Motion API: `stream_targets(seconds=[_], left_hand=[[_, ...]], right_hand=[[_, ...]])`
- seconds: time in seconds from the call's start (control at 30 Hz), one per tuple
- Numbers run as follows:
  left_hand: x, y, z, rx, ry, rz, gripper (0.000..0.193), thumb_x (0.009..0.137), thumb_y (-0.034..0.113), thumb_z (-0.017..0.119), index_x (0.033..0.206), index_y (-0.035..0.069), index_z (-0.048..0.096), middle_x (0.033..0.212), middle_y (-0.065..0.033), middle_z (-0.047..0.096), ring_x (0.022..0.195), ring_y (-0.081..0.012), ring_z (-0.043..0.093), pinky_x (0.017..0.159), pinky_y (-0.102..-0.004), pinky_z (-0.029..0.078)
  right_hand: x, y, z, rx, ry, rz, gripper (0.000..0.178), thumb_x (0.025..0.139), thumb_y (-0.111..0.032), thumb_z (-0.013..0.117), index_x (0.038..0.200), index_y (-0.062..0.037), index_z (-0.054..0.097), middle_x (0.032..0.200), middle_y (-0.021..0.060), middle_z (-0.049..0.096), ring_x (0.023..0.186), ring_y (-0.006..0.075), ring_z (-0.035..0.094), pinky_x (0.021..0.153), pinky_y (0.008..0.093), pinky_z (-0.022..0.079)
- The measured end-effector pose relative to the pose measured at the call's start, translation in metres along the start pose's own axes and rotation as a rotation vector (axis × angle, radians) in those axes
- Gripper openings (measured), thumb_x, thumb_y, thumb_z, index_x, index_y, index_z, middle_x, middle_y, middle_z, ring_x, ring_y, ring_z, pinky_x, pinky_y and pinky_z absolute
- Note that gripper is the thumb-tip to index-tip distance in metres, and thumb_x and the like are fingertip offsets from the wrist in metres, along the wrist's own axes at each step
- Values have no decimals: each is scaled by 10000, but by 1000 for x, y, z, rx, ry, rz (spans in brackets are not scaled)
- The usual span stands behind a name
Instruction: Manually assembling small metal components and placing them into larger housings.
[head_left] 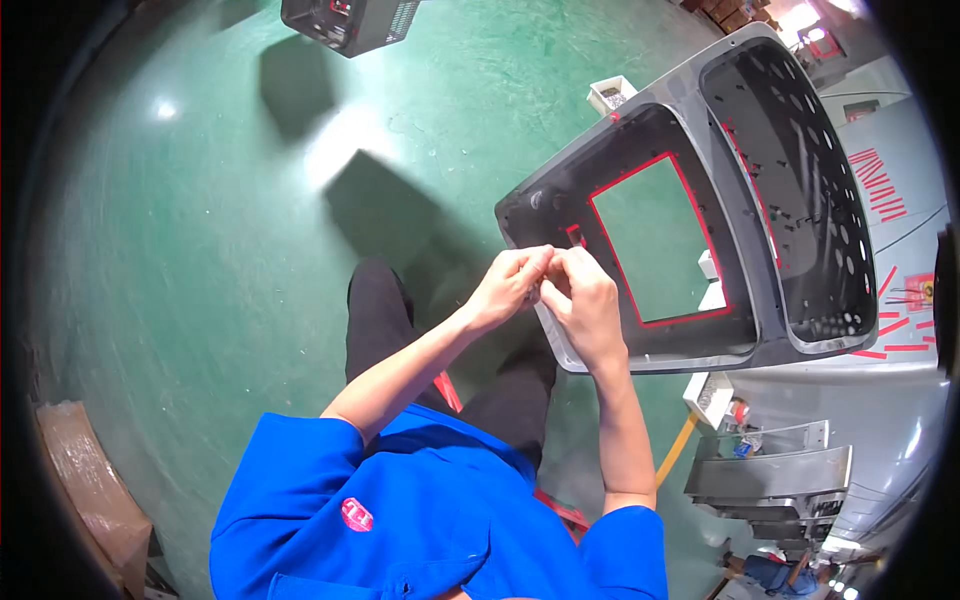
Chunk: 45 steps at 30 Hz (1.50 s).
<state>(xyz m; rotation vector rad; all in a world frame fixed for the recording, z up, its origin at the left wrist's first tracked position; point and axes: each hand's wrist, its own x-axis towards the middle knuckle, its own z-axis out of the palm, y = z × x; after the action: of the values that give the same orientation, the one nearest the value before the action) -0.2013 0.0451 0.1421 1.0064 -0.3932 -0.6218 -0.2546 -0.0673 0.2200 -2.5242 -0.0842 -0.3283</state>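
Both hands are brought together, fingertips meeting, just over the near left edge of a large grey housing (735,250). My left hand (508,287) is closed, its fingers bent in a pinch. My right hand (587,305) is closed too, thumb against the fingers. Whatever lies between them is too small or too hidden to make out. Red strip (625,285) edges a rectangular cut-out in the housing's dark inside. A short red piece (574,236) shows on the dark face right behind the fingers.
Red strips (877,187) lie on a light grey surface at right. White bins (612,94) (709,398) stand beside the housing. Metal panels (770,470) are stacked at lower right. A dark cabinet (350,22) stands on the green floor (200,260); a brown wrapped bundle (92,480) lies lower left.
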Motion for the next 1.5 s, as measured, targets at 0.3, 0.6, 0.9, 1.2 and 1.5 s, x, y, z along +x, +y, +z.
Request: stream_targets(seconds=[0.3, 0.6, 0.9, 1.2, 1.5], left_hand=[[20, 4, 16, -525, 70, 15, 418, 977, 409, 447, 922, 31, 617, 605, 44, 461, 479, -39, 383, 421, -200, 290], [100, 14, -36, -77, 432, 298, 355, 929, 135, 456, 1250, 11, 544, 586, 49, 438, 496, -40, 386, 440, -213, 338], [116, -11, -17, 239, 279, 213, 303, 890, 136, 464, 1113, 28, 639, 581, 22, 478, 533, -52, 445, 518, -238, 406], [146, -7, -22, 234, 425, 299, 355, 859, 116, 482, 1185, 11, 578, 902, -143, 581, 798, -215, 573, 747, -325, 454], [128, 0, -33, 207, 375, 250, 294, 892, 126, 461, 1117, 14, 615, 590, 32, 464, 519, -41, 408, 483, -235, 373]], right_hand=[[46, -11, -26, -111, -83, -84, 228, 729, 15, 611, 957, 14, 612, 787, 104, 658, 697, 165, 669, 626, 280, 523], [197, -88, -156, -538, 120, -391, 154, 754, -58, 616, 887, 2, 666, 801, 102, 673, 750, 164, 654, 698, 266, 484], [274, -53, -216, -1144, -118, -204, 100, 733, -66, 665, 831, -63, 681, 859, 81, 686, 832, 225, 668, 742, 337, 498], [287, -53, -199, -1367, 39, -40, 150, 685, -128, 672, 830, -111, 706, 899, 133, 689, 879, 290, 666, 782, 382, 512], [294, -67, -189, -1401, -7, -58, 170, 620, -82, 669, 787, -55, 650, 873, 166, 676, 886, 311, 658, 766, 390, 503]])
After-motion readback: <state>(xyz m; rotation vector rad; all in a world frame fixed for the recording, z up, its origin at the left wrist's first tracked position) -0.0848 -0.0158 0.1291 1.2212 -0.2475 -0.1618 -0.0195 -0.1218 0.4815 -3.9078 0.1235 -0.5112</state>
